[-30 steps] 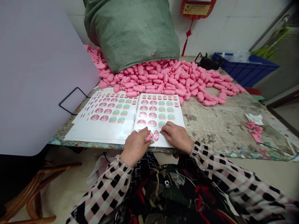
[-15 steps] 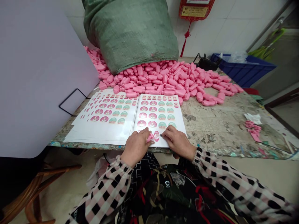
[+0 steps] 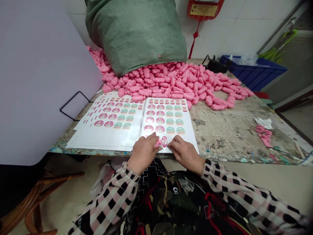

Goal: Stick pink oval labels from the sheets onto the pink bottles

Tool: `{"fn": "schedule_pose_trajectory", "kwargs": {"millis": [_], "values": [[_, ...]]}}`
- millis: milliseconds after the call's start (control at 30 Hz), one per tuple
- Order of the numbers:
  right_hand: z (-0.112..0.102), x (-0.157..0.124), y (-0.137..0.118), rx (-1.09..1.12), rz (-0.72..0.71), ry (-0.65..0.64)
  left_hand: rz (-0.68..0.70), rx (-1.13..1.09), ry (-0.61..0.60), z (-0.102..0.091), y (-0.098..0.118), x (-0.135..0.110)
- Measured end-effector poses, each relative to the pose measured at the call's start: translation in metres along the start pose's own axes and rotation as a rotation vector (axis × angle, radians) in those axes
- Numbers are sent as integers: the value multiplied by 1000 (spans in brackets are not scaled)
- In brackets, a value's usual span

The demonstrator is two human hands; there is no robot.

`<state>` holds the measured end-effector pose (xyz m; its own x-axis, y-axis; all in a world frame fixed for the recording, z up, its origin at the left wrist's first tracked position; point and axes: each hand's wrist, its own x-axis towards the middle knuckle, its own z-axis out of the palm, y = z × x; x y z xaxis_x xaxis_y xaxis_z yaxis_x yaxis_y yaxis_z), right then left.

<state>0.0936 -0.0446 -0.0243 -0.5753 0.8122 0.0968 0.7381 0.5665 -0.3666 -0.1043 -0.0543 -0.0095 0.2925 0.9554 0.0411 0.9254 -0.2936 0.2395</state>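
My left hand [image 3: 144, 150], fingers curled, is closed on a small pink plastic piece [image 3: 158, 142], mostly hidden by the fingers. Just right of that piece, an oval pink sticker [image 3: 164, 141] stands out above the white sheet. My right hand [image 3: 184, 150] is closed in a pinch at the sticker's lower right edge; what lies between its fingertips is too small to make out. Under both hands lies the right sticker sheet [image 3: 165, 120], printed with rows of pink and green labels.
More sticker sheets [image 3: 107, 137] lie fanned out at the left. Behind them a large heap of pink pieces [image 3: 176, 86] spills from a green sack [image 3: 137, 36]. A blue crate [image 3: 256, 71] stands at the back right, a pale panel [image 3: 49, 81] at the left.
My right fingertips have moved slightly down and left along the sticker's edge, and the dark tip that showed between them is out of sight. The left hand keeps its hold.
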Motion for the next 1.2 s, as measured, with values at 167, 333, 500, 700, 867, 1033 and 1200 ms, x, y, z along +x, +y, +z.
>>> {"fn": "schedule_pose_trajectory", "kwargs": {"millis": [167, 333, 500, 700, 867, 1033, 1200], "values": [[0, 1, -2, -14, 56, 29, 0, -29, -6, 0, 0, 1], [2, 7, -8, -14, 172, 77, -1, 7, -11, -1, -1, 0], [2, 12, -8, -17, 235, 99, 24, 17, -13, -1, -1, 1], [4, 24, -5, -57, 259, 110, 31, 48, -20, -1, -1, 3], [3, 27, -3, -21, 257, 128, 38, 37, -31, -1, -3, 3], [-3, 22, 0, 4, 267, 100, 39, -27, -102, -3, -11, 6], [-4, 22, 0, 49, 290, 86, 70, -79, -196, -8, -17, 17]]}}
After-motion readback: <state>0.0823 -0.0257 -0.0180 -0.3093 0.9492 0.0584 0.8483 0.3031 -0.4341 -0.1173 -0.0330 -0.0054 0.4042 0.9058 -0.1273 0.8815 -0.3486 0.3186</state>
